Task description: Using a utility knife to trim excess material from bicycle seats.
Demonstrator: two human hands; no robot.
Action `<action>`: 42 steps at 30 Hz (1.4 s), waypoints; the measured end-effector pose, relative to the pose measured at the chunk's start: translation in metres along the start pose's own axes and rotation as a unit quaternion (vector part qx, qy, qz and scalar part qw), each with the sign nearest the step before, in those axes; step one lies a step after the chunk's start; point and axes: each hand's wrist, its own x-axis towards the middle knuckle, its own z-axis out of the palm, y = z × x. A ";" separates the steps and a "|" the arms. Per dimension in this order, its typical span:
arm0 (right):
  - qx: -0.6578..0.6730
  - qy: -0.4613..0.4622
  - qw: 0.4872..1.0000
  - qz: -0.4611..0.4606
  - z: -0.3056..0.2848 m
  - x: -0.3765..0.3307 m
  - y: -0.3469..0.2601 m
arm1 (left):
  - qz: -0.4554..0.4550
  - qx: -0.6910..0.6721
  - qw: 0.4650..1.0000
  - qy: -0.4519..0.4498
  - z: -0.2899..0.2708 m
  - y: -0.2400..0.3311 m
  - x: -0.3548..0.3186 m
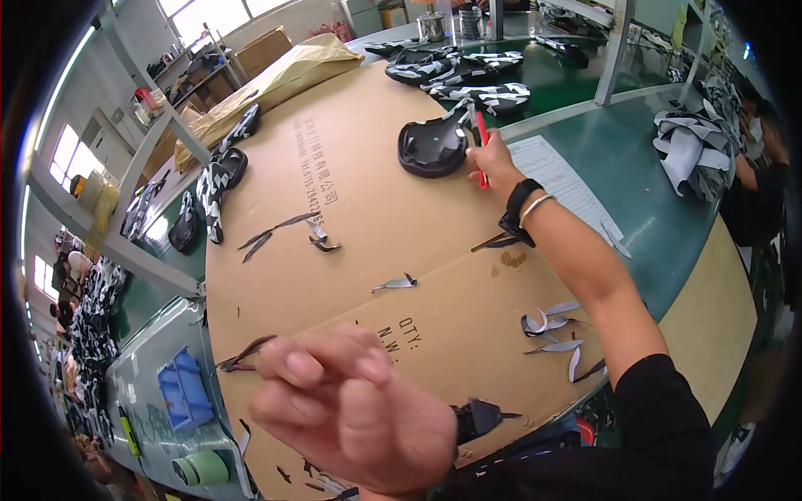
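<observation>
My right hand reaches to the far side of the cardboard, closed around a slim red-handled tool. Its narrow tip points away from me, and I cannot make out its kind. Just left of that hand lies a black saddle-shaped piece, hollow side up, its narrow patterned end beside the tool's tip. Close to the camera, my left hand hovers over the near cardboard, fingers curled in and nothing visible in them. Thin dark and grey trimmings are scattered over the cardboard.
Several black-and-white patterned saddle-shaped pieces lie at the back; more line the left edge. A written sheet and grey scraps are at the right. A blue bin and green cylinder stand left, near metal frame posts.
</observation>
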 end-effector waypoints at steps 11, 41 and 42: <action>0.084 -0.028 0.996 0.029 0.004 0.024 0.012 | 0.005 0.022 0.997 0.074 0.005 -0.001 0.010; -0.199 -0.302 0.903 -0.232 -0.255 -0.358 0.004 | -0.193 0.441 0.580 -0.658 -0.044 -0.013 -0.121; -0.200 -0.305 0.903 -0.228 -0.256 -0.357 0.004 | -0.199 0.449 0.567 -0.662 -0.043 -0.014 -0.121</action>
